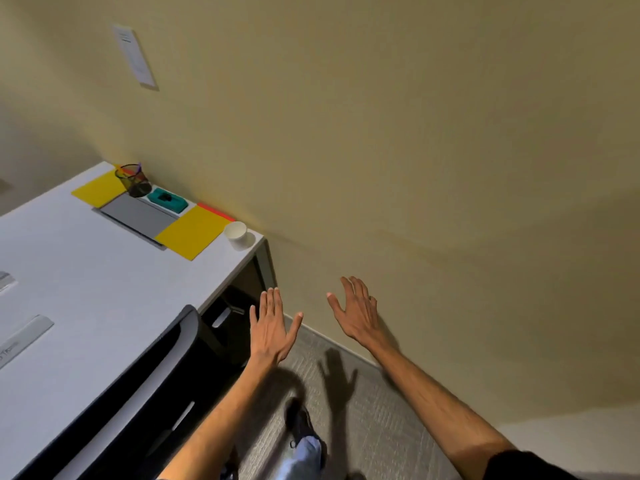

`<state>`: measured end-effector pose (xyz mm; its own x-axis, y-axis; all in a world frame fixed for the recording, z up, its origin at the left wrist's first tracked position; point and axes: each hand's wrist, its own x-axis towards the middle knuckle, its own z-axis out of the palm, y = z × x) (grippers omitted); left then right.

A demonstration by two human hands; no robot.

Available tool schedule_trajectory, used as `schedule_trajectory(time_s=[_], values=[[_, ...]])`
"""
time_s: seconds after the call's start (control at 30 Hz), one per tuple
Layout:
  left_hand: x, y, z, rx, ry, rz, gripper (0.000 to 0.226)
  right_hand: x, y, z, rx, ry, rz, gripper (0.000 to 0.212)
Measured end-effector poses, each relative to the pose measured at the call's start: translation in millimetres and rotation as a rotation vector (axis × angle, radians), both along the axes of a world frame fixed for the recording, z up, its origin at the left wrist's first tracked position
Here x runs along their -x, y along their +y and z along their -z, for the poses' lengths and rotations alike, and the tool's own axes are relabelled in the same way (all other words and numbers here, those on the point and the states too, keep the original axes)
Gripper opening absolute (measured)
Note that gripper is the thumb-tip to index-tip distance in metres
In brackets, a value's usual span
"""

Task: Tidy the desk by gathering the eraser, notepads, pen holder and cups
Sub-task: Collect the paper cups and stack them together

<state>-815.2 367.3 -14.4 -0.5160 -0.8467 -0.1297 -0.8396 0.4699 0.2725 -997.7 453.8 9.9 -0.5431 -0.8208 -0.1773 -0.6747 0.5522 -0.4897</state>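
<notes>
On the white desk (pixel 86 271), along the wall, sit a black mesh pen holder (pixel 133 180), a teal eraser (pixel 167 199) on a white block, two yellow notepads (pixel 98 189) (pixel 192 233), a grey pad (pixel 138 214) between them, and a white paper cup (pixel 236 233) at the desk's corner. My left hand (pixel 273 327) and my right hand (pixel 356 310) hover off the desk's right end, above the floor, palms down. Both have spread fingers and hold nothing.
A black and grey office chair (pixel 138 386) is pushed against the desk's near edge. A beige wall (pixel 415 150) runs behind the desk, with a white paper sheet (pixel 135 55) pinned to it. Grey carpet (pixel 363 410) lies below my arms. A silver ruler-like strip (pixel 24 337) rests at the left.
</notes>
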Motion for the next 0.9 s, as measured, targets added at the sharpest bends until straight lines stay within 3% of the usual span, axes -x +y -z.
schedule_trajectory(time_s=[0.43, 0.9], values=[[21, -158, -3, 0.032, -0.056, -0.2, 0.083, 10, -183, 6, 0.018, -0.015, -0.174, 0.061], [13, -252, -6, -0.132, -0.06, -0.373, 0.076, -6, -311, 10, -0.022, -0.054, -0.326, 0.052]])
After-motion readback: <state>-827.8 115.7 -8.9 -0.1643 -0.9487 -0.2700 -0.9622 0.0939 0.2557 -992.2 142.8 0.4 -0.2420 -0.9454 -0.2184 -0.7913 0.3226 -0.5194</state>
